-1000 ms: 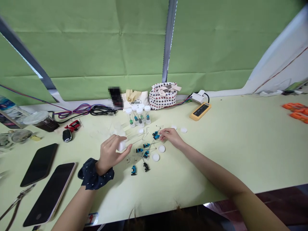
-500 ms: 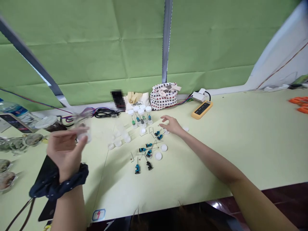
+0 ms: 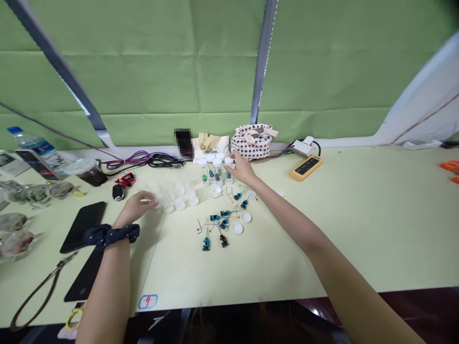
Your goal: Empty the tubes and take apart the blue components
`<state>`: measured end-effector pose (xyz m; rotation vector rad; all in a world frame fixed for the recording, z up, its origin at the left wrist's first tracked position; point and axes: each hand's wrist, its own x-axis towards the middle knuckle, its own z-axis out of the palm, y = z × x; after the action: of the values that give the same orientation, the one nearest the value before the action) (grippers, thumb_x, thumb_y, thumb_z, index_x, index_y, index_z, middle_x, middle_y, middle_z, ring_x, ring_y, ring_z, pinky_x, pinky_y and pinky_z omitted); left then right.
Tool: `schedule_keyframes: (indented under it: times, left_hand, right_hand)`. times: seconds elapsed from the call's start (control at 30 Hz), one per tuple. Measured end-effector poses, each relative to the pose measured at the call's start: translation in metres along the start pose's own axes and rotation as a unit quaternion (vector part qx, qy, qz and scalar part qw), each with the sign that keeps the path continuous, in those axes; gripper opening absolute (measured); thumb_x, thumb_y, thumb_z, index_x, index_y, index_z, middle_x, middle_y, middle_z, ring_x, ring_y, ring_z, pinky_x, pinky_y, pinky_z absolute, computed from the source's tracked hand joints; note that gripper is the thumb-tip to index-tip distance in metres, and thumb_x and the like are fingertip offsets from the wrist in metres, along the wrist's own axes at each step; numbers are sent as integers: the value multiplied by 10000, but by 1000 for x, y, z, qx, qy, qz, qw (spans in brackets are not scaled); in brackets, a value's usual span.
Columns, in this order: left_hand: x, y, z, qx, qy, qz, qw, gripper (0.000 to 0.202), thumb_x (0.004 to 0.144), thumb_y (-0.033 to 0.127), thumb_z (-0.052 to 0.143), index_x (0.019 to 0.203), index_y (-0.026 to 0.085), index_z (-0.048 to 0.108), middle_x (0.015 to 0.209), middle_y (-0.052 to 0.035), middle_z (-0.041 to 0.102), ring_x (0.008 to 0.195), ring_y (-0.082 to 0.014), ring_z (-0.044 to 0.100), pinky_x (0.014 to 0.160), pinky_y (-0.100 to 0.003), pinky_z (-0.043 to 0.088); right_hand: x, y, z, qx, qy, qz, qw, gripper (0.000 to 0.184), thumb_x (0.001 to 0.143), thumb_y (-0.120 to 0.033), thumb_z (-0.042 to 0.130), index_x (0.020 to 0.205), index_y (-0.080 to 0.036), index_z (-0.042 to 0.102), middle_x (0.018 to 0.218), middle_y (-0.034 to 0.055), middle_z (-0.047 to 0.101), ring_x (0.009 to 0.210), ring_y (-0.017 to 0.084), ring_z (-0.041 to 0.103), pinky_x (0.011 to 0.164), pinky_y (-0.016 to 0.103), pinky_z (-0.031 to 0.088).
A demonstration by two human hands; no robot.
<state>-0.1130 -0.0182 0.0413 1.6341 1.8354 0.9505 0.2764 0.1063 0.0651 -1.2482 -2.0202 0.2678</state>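
Observation:
My left hand, a dark scrunchie on its wrist, rests low on the table with its fingers curled around a clear empty vial. It lies beside a row of similar clear vials with white ends. My right hand reaches far forward. Its fingertips pinch the white cap of the rightmost capped vial in a standing cluster of capped vials. Small blue parts with wire pins and loose white caps lie scattered between my arms.
Two dark phones and pliers lie at the left, with a car key, red toy and cables behind. A patterned bag, cloth tote and yellow power strip stand along the back. Glass dishes sit at far left.
My left hand came down from mid-air with the clear vial to the row of vials on the table. My right hand moved from the blue parts forward to the capped vials.

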Motion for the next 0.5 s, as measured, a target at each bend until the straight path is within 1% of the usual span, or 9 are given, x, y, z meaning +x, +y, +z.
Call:
schedule_keyframes:
  times: [0.1,0.2,0.27,0.33,0.37,0.4,0.43,0.47,0.5]
  left_hand:
    - [2,-1,11,-14,-5,-19,1000,455,558,436,757,841,125,583,875,-67,685,723,-177,662,639,-266,514]
    - [2,-4,15,-7,-16,-34,999,509,554,431,746,926,136,564,938,-71,669,804,-203,659,697,-295,521]
    - [1,-5,9,21,-39,-38,998,599,536,378,758,1039,149,527,995,-79,654,897,-235,644,752,-325,521]
    - [-3,0,-3,93,-20,-37,995,712,494,273,781,1128,154,478,1053,-101,630,984,-281,611,805,-370,510]
    - [-7,7,-10,143,25,-32,989,729,481,217,783,1135,145,471,1068,-117,616,1007,-305,594,823,-398,500]
    - [-11,16,-17,187,107,-20,976,696,498,183,770,1123,129,470,1069,-129,603,1011,-322,582,831,-430,491]
    - [-17,30,-21,206,198,17,958,605,574,190,734,1114,124,470,1077,-128,587,1013,-314,573,833,-441,486]
    - [-23,46,-22,191,304,63,931,509,658,189,679,1114,127,462,1066,-118,577,995,-289,573,808,-427,493]
    - [-31,65,-18,153,389,115,901,436,730,185,622,1124,135,442,1075,-112,558,973,-257,571,766,-392,505]
  right_hand:
    - [-2,5,1,24,14,4,1000,330,764,-271,575,1059,-187,453,996,73,603,651,159,543,694,305,422]
    - [-4,4,-4,34,25,9,999,375,760,-242,543,1116,-181,443,988,73,607,583,142,527,696,315,425]
    - [-8,-1,-14,25,40,13,999,430,755,-242,541,1168,-166,450,1013,91,605,590,150,542,727,341,435]
    - [-14,-9,-30,12,67,11,998,456,740,-248,559,1182,-156,489,1049,114,601,611,160,561,773,370,445]
    - [-18,-13,-40,13,82,8,997,446,732,-251,571,1165,-158,521,1061,120,601,619,163,569,781,378,455]
    - [-23,-19,-50,21,92,7,995,402,727,-255,578,1119,-163,561,1062,118,603,610,159,575,774,378,469]
    - [-29,-24,-60,40,91,11,995,338,730,-270,586,1051,-167,599,1039,111,610,597,155,582,734,366,490]
    - [-35,-30,-69,74,82,25,994,285,736,-298,593,988,-168,619,988,98,623,581,153,591,667,342,507]
    - [-42,-37,-76,119,62,45,990,257,747,-340,597,936,-168,623,901,79,635,553,151,597,597,316,511]
